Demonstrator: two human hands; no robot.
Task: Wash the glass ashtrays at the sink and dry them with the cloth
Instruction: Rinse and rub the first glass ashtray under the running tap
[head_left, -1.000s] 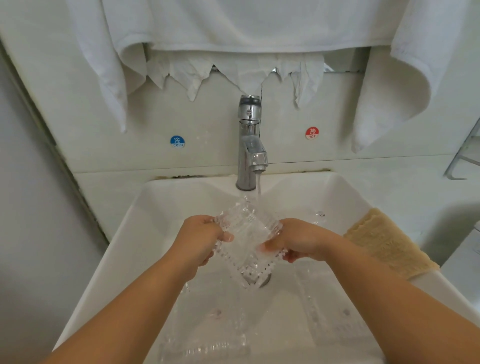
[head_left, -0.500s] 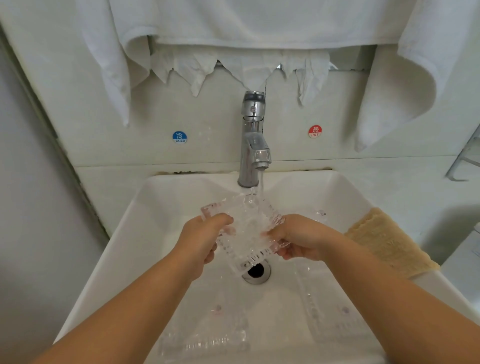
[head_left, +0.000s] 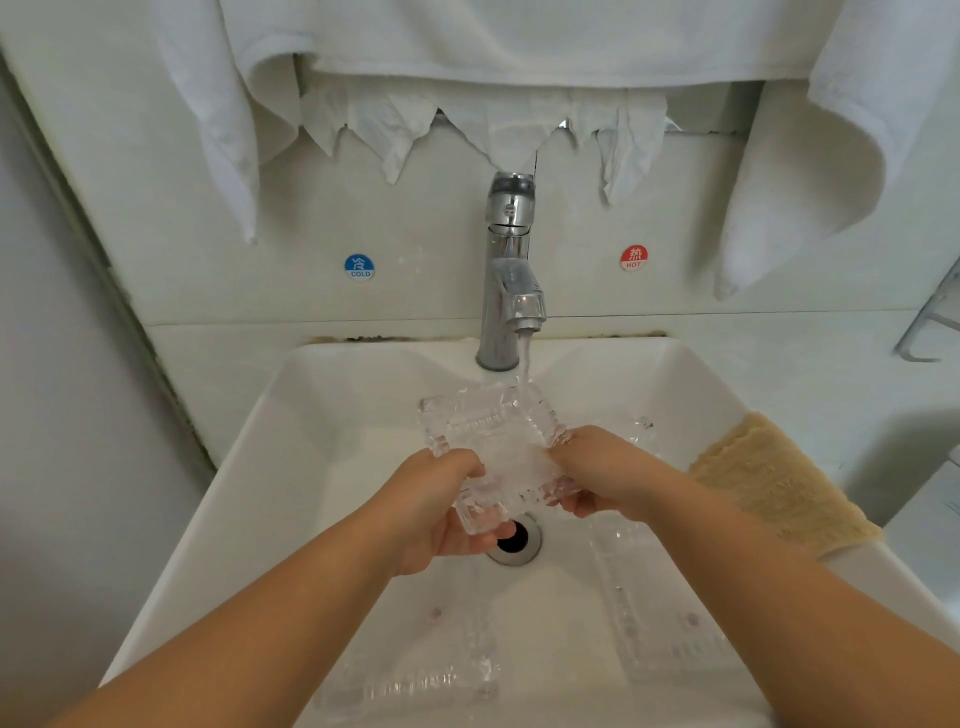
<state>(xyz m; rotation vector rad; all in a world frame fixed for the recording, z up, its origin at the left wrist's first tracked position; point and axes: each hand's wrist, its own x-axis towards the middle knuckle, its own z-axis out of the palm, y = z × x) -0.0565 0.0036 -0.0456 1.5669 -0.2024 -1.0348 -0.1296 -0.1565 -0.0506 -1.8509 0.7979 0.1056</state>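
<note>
A square cut-glass ashtray (head_left: 493, 441) is held over the white sink (head_left: 291, 467), under the water running from the chrome faucet (head_left: 509, 291). My left hand (head_left: 441, 504) grips its near left edge, fingers curled beneath it. My right hand (head_left: 597, 478) grips its right edge. Two more glass ashtrays lie in the basin: one at the near left (head_left: 415, 675), one at the right (head_left: 665, 613). A tan cloth (head_left: 774, 483) lies on the sink's right rim.
White towels (head_left: 519, 41) hang over the wall above the faucet. The drain (head_left: 517, 543) sits just below the held ashtray. Blue cold (head_left: 359, 266) and red hot (head_left: 634, 257) stickers flank the faucet. A metal rack (head_left: 930, 322) is at the right edge.
The ashtray has been turned in my hands and lifted towards the faucet, from tilted on edge to flatter under the stream. My left hand's grip shifted to its near underside.
</note>
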